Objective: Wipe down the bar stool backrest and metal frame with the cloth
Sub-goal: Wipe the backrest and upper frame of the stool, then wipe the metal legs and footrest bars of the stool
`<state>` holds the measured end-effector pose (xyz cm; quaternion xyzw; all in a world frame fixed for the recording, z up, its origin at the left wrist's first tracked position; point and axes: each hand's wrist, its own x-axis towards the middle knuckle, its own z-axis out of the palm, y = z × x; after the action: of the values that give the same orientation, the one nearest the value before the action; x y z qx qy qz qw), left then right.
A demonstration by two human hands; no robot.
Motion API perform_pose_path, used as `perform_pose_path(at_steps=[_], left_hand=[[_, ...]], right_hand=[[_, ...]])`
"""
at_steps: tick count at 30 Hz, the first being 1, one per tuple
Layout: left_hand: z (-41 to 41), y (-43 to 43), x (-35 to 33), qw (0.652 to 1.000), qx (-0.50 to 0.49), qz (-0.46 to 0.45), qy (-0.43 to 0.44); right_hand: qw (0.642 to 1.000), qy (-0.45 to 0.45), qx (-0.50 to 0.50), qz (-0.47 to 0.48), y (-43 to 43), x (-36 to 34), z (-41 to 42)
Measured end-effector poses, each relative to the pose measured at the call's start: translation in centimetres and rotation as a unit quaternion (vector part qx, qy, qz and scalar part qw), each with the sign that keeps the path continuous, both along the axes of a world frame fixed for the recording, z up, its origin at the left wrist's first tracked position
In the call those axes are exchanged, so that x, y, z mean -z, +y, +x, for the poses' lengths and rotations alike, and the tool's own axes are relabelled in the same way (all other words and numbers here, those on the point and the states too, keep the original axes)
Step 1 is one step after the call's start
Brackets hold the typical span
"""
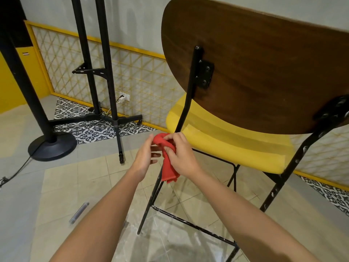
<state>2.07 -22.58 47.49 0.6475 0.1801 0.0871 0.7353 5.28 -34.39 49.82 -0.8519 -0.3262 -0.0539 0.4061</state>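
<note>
A bar stool stands in front of me with a dark wooden backrest (264, 72), a yellow seat (236, 146) and a black metal frame (186, 104) flecked with white. A red cloth (168, 167) is bunched against the left rear post just below seat height. My right hand (181, 156) grips the cloth from the right. My left hand (146, 154) holds its top left corner with thumb and fingertips, the other fingers spread. The post is hidden behind the cloth and my hands.
A black pedestal base (52, 146) with a cable sits on the floor at left. A black wheeled stand (105, 72) rises behind it before a yellow lattice panel (132, 76). A dark pen-like object (79, 212) lies on the tiles near my left forearm.
</note>
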Motion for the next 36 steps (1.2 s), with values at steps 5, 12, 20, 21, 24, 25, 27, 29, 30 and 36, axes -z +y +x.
perform_pose_path(at_steps=[5,12,20,21,24,25,27,29,30,36], left_hand=[[-1.5,0.0,0.5,0.996,0.053,-0.075,-0.006],[-2.3,0.6,1.1,0.983,0.016,-0.185,0.009],[-2.3,0.8,1.6,0.974,0.071,-0.214,-0.017],[-2.1,0.6,1.7,0.975,0.074,-0.207,-0.019],[-1.7,-0.2,1.2,0.986,0.021,-0.162,-0.023],[-1.5,-0.3,1.0,0.988,-0.004,-0.154,-0.025],[-0.7,-0.1,1.0,0.990,-0.059,-0.126,-0.024],[0.2,0.0,0.9,0.994,-0.102,-0.024,-0.010],[0.7,-0.1,0.9,0.993,-0.114,0.042,-0.004],[3.2,-2.9,1.6,0.968,-0.084,0.231,-0.055]], right_hand=[[0.977,0.185,0.001,0.109,1.6,0.3,-0.9],[0.977,0.174,0.058,0.112,2.7,0.5,-1.4],[0.976,0.191,0.107,0.002,1.6,0.9,0.2],[0.976,0.186,0.113,-0.015,1.5,0.8,0.3],[0.977,0.149,0.148,-0.022,0.8,0.4,0.6],[0.979,0.124,0.161,-0.016,0.5,0.1,0.7],[0.981,0.041,0.189,-0.025,-0.4,-0.3,0.8],[0.976,-0.051,0.201,-0.064,-1.4,-0.5,1.1],[0.972,-0.092,0.200,-0.088,-1.7,-0.4,1.2],[0.922,-0.262,0.171,-0.228,-2.7,1.2,1.7]])
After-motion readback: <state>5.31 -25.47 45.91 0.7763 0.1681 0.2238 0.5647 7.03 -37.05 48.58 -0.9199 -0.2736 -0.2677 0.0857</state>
